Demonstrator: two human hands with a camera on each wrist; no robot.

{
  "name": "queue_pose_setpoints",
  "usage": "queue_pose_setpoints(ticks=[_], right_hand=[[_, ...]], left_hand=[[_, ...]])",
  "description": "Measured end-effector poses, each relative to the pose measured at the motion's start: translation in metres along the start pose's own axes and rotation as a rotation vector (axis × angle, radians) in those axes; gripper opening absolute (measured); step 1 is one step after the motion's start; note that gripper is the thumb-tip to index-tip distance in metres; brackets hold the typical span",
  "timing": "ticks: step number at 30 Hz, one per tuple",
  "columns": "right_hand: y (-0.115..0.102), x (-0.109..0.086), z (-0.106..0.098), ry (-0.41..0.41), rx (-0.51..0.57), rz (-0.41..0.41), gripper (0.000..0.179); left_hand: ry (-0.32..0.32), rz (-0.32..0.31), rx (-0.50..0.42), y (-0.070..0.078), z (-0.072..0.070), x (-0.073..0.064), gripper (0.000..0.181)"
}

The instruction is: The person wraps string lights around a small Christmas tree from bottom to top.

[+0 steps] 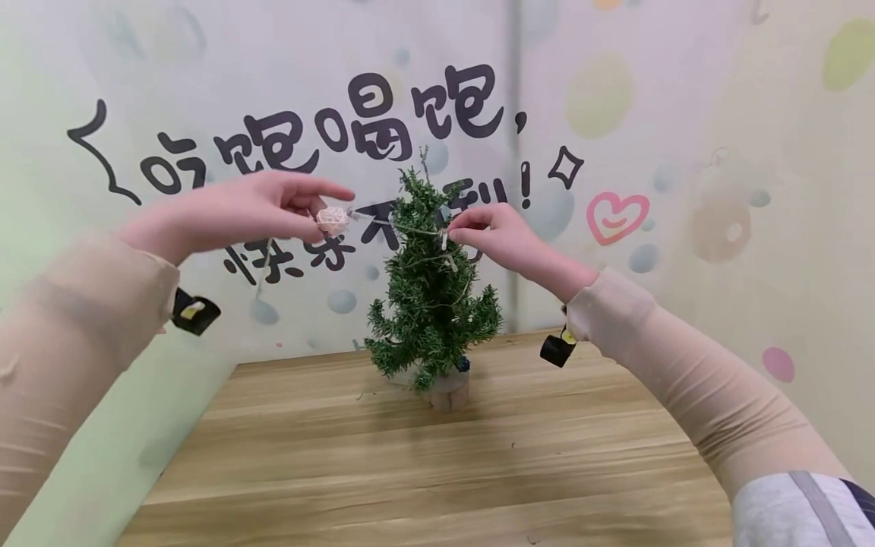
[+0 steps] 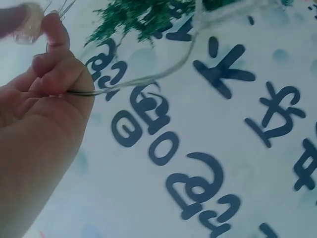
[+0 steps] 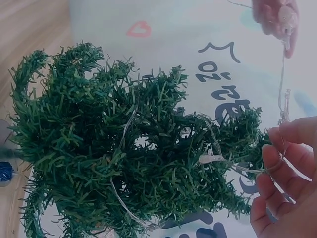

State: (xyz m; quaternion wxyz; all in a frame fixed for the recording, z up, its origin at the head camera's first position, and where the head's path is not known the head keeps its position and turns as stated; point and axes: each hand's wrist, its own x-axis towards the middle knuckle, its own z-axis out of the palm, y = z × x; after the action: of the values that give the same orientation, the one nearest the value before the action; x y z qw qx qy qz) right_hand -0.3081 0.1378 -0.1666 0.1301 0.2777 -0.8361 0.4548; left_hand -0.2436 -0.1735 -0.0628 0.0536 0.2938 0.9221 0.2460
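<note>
A small green artificial Christmas tree (image 1: 431, 311) stands upright on the table, wound with a clear-wired string of lights (image 3: 218, 141). Left of the treetop, my left hand (image 1: 253, 207) holds the string beside a pale woven ball (image 1: 333, 220). In the left wrist view the wire (image 2: 143, 81) runs out from under its curled fingers. My right hand (image 1: 502, 237) pinches the same string between thumb and fingertips, right at the tree's upper front. Between the hands the wire stretches nearly straight. A small clear bulb (image 3: 212, 158) rests against the branches.
The tree's short base (image 1: 450, 393) sits near the back edge of the wooden table (image 1: 437, 471). Behind it hangs a pale wall covering with large black characters and a pink heart (image 1: 617, 218). A small dark blue item (image 1: 463, 364) is at the base.
</note>
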Motion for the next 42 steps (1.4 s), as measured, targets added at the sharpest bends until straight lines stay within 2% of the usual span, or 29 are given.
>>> queue_pose_setpoints(ticks=[3, 7, 10, 16, 20, 26, 33, 36, 42], right_hand=[[0.002, 0.001, -0.001, 0.011, 0.041, 0.019, 0.018], [0.004, 0.003, -0.001, 0.008, 0.102, 0.051, 0.017], [0.005, 0.004, 0.0, 0.002, 0.14, 0.074, 0.017], [0.006, 0.009, -0.001, -0.025, 0.206, 0.114, 0.026], [0.002, 0.013, -0.003, -0.067, 0.302, 0.132, 0.03], [-0.015, 0.018, -0.007, -0.072, 0.395, 0.088, 0.034], [-0.035, 0.025, -0.006, -0.048, 0.49, 0.041, 0.031], [-0.038, 0.029, -0.006, -0.021, 0.54, 0.038, 0.026], [-0.037, 0.036, -0.016, 0.076, 0.544, 0.038, 0.012]], left_hand=[[0.02, 0.003, 0.037, 0.01, -0.009, 0.009, 0.052], [0.089, 0.02, 0.099, 0.022, -0.015, 0.025, 0.037], [0.155, 0.043, 0.144, 0.031, -0.017, 0.038, 0.03], [0.301, 0.129, 0.231, 0.048, -0.02, 0.059, 0.019], [0.38, 0.168, 0.259, 0.058, -0.023, 0.068, 0.016], [0.431, 0.198, 0.303, 0.07, -0.026, 0.078, 0.019], [0.455, 0.233, 0.337, 0.077, -0.027, 0.089, 0.022], [0.463, 0.246, 0.339, 0.078, -0.028, 0.093, 0.021], [0.494, 0.262, 0.348, 0.082, -0.029, 0.097, 0.02]])
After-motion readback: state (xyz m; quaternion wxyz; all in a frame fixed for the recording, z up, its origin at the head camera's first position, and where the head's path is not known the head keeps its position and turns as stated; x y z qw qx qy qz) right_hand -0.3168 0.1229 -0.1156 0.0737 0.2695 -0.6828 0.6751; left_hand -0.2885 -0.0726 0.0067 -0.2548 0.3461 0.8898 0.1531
